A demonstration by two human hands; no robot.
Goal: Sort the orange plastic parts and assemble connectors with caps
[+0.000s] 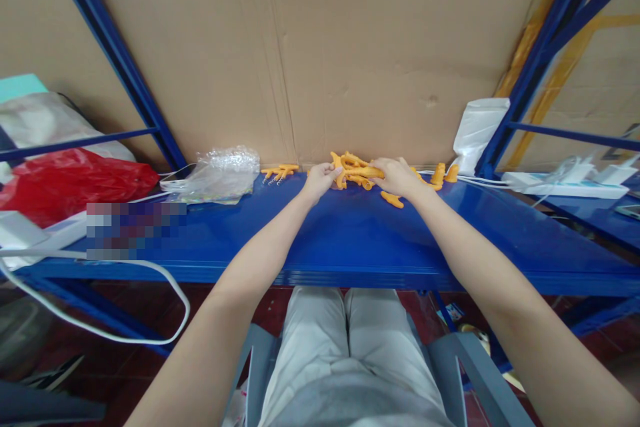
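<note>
A pile of orange plastic clip parts lies at the back of the blue shelf, against the cardboard wall. My left hand is closed on the left end of the pile. My right hand is closed over its right side, gripping the orange pieces. One loose orange piece lies just in front of my right hand. More orange pieces stand to the right, and two with springs lie to the left.
A crumpled clear plastic bag lies left of the pile. A red bag and white cables are at far left. A white bag and power strip sit at right. Blue rack posts frame the shelf.
</note>
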